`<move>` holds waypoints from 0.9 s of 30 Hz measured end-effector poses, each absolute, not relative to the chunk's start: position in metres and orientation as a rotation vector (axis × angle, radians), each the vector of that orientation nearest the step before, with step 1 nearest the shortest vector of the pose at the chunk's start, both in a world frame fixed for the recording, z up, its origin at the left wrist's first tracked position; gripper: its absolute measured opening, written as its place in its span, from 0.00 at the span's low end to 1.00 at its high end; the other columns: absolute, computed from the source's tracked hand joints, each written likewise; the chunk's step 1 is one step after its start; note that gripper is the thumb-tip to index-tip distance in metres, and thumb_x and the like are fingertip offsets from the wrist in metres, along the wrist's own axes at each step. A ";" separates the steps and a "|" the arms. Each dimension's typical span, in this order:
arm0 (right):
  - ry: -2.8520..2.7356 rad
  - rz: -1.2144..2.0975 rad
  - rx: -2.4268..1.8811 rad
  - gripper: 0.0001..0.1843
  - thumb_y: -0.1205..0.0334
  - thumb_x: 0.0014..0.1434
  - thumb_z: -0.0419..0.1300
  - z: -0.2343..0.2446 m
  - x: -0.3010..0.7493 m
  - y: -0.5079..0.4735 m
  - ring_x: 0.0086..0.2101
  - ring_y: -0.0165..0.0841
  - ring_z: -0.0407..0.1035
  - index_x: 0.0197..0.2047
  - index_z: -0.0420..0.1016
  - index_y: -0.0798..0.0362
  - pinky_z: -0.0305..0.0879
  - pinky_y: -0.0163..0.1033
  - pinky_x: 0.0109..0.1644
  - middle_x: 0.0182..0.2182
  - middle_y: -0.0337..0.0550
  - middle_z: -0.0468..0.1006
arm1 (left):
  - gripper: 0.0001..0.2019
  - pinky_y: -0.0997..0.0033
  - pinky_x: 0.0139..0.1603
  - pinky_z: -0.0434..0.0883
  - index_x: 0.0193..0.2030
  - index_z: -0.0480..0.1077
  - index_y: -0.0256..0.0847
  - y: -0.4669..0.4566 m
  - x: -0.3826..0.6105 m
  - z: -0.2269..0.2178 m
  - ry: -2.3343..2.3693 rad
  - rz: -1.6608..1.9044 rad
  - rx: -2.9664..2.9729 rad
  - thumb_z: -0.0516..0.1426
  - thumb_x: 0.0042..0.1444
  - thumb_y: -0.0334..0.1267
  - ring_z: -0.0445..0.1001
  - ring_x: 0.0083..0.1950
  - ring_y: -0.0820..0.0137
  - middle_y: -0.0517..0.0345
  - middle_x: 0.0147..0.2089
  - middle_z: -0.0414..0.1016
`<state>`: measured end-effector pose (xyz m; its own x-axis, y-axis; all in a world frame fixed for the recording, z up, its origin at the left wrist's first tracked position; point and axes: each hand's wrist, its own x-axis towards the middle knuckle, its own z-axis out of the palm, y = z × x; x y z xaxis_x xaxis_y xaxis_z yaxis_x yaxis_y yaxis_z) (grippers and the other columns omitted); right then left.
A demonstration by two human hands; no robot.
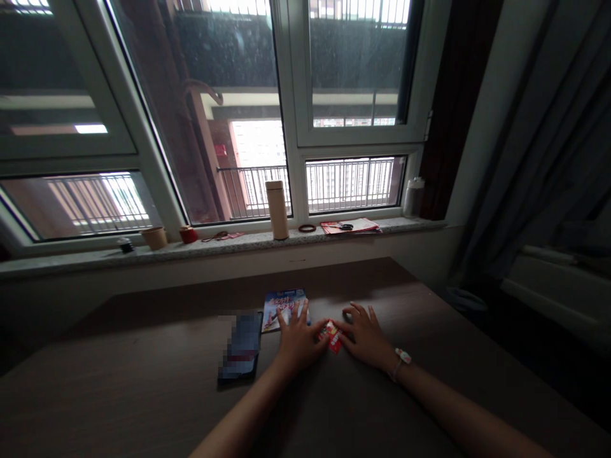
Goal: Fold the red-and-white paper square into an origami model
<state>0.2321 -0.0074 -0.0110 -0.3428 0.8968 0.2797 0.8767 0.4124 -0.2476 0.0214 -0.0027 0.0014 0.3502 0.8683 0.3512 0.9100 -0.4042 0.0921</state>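
Between my hands, on the dark brown table, lies a small red printed packet or folded paper [335, 343] with some white and yellow on it. My left hand [298, 340] pinches its left side with thumb and forefinger, the other fingers spread forward. From the right, the thumb and fingertips of my right hand [370, 340] hold the other edge. A bracelet with a pale charm [403, 355] circles my right wrist. Beyond my left fingers is a blue printed booklet [284, 299], partly covered by that hand. The exact kind of the red piece is too small to tell.
A phone [241, 350], its screen blurred out, lies left of my left hand on the table [143, 356]. Along the stone windowsill stand a beige flask [277, 210], a tan cup [154, 238], a red spool [188, 235], red papers with scissors [346, 226] and a clear bottle [414, 197].
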 end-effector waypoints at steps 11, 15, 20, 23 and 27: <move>-2.153 -0.045 -1.415 0.13 0.47 0.55 0.65 -0.005 0.241 -0.005 0.56 0.42 0.61 0.28 0.81 0.46 0.37 0.59 0.69 0.43 0.43 0.72 | 0.21 0.23 0.62 0.27 0.59 0.67 0.71 -0.004 0.021 0.002 -1.683 -0.492 -2.486 0.52 0.59 0.60 0.50 0.71 0.43 0.55 0.70 0.60; -2.158 -0.072 -1.380 0.13 0.50 0.55 0.66 -0.007 0.245 -0.004 0.55 0.42 0.62 0.26 0.78 0.49 0.39 0.60 0.68 0.41 0.43 0.73 | 0.21 0.23 0.62 0.26 0.59 0.67 0.70 -0.004 0.021 0.003 -1.692 -0.464 -2.499 0.51 0.60 0.60 0.49 0.72 0.43 0.56 0.70 0.59; -2.205 -0.014 -1.264 0.06 0.60 0.59 0.61 -0.008 0.243 -0.006 0.57 0.41 0.63 0.38 0.77 0.50 0.43 0.59 0.69 0.48 0.46 0.74 | 0.21 0.23 0.62 0.26 0.60 0.66 0.71 -0.004 0.022 0.002 -1.701 -0.454 -2.493 0.51 0.60 0.61 0.49 0.72 0.44 0.57 0.71 0.58; -2.305 0.079 -1.132 0.17 0.65 0.62 0.56 -0.006 0.238 -0.007 0.60 0.38 0.61 0.54 0.72 0.46 0.42 0.59 0.69 0.56 0.45 0.73 | 0.21 0.24 0.62 0.25 0.59 0.66 0.71 -0.004 0.022 0.000 -1.707 -0.472 -2.486 0.51 0.60 0.61 0.49 0.71 0.45 0.57 0.71 0.57; -2.392 0.161 -1.126 0.18 0.61 0.66 0.52 -0.004 0.234 -0.007 0.64 0.38 0.56 0.56 0.72 0.41 0.34 0.62 0.70 0.57 0.39 0.74 | 0.20 0.23 0.62 0.26 0.59 0.68 0.70 -0.002 0.021 -0.005 -1.688 -0.516 -2.476 0.52 0.60 0.60 0.49 0.71 0.45 0.56 0.71 0.57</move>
<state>0.2337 -0.0071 -0.0039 -0.5409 0.7508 0.3791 0.6933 0.6532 -0.3043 0.0211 -0.0024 -0.0046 0.3275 0.8848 0.3314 0.9190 -0.3798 0.1059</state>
